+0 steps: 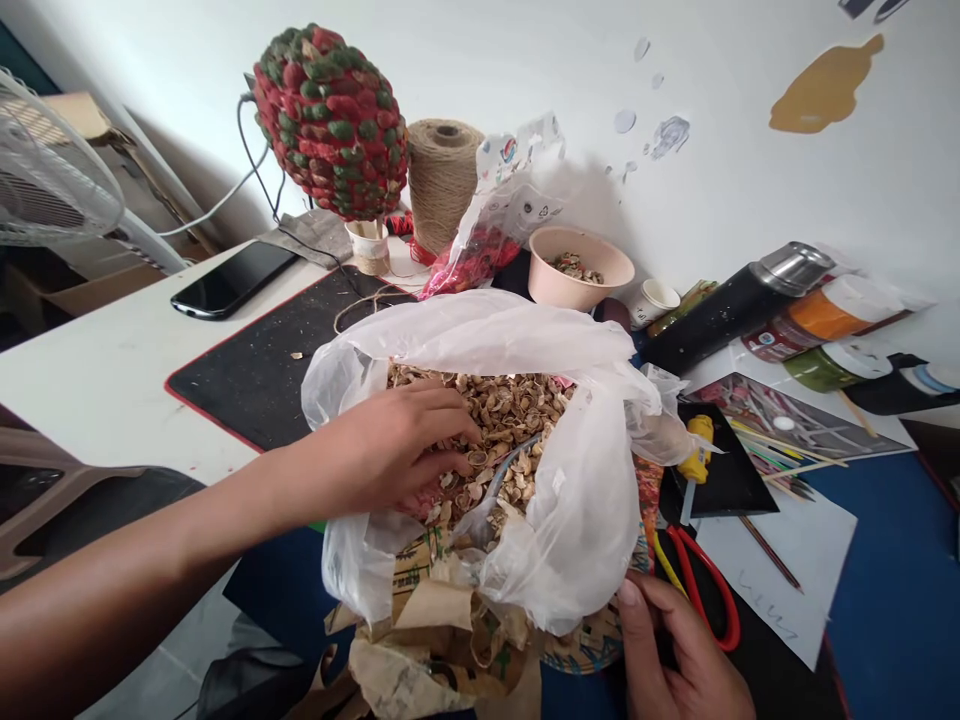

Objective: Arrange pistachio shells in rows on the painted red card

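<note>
Right of the left corner of the black mat (277, 345), your left hand (394, 440), fingers loosely parted, reaches into the dry shells (502, 410) in the white plastic bag (589, 500); whether it pinches any, I cannot tell. Your right hand (675, 655) has its thumb beside the bag's lower right edge, grip unclear; tugging that soft rim could spill shells toward the scissors (729, 590).

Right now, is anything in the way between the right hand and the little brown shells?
Yes, the side of the white plastic bag stands between the right hand and the brown shells. Nothing visible blocks the left hand.
</note>
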`<state>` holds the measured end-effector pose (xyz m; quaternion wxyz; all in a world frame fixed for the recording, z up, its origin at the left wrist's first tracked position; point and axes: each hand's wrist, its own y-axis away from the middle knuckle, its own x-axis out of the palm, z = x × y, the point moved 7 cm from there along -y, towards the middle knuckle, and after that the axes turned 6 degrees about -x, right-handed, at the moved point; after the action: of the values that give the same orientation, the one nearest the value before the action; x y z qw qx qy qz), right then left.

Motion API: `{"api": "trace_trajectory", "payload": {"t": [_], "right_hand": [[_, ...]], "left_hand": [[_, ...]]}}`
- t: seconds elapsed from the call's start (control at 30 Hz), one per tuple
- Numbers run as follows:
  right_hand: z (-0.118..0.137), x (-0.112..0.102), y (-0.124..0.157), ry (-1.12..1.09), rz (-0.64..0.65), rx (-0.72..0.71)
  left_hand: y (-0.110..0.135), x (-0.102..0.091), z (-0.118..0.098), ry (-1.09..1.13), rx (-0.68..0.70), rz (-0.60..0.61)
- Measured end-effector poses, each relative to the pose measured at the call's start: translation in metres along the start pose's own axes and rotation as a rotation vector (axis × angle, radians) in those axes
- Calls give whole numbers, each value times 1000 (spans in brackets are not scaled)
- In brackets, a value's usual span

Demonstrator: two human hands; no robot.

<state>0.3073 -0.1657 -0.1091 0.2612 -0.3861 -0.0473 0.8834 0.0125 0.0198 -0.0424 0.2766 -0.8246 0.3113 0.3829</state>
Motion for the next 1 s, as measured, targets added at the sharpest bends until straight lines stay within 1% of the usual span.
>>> {"api": "trace_trajectory", "payload": {"t": [0.17, 0.3, 0.4, 0.5, 0.67, 0.73, 0.8, 0.83, 0.9, 0.97, 1.0], "right_hand": [[-1, 1, 0, -9, 3, -4], [0, 1, 0, -29, 2, -10], [2, 1, 0, -35, 0, -32], [3, 2, 0, -41, 6, -50], [2, 4, 0, -61, 0, -66], [2, 4, -1, -77, 2, -79], [4, 4, -3, -84, 6, -118], [6, 4, -5, -82, 9, -151], [8, 4, -7, -77, 7, -219], [7, 4, -8, -80, 1, -238], [5, 5, -8, -81, 3, -231]], "left_hand": [[-9, 25, 1, -117, -19, 73], [-13, 29, 1, -98, -19, 79], [-12, 21, -1, -52, -5, 57], [-10, 6, -3, 11, -13, 36], [-8, -18, -5, 201, -121, 0], [-13, -25, -14, 300, -151, 4], [-23, -30, -32, 351, -138, 11], [-29, -33, -43, 352, -109, -5], [-40, -39, -69, 344, -5, -51], [-48, -39, -91, 332, 108, -61], [-51, -38, -99, 322, 153, -55]]}}
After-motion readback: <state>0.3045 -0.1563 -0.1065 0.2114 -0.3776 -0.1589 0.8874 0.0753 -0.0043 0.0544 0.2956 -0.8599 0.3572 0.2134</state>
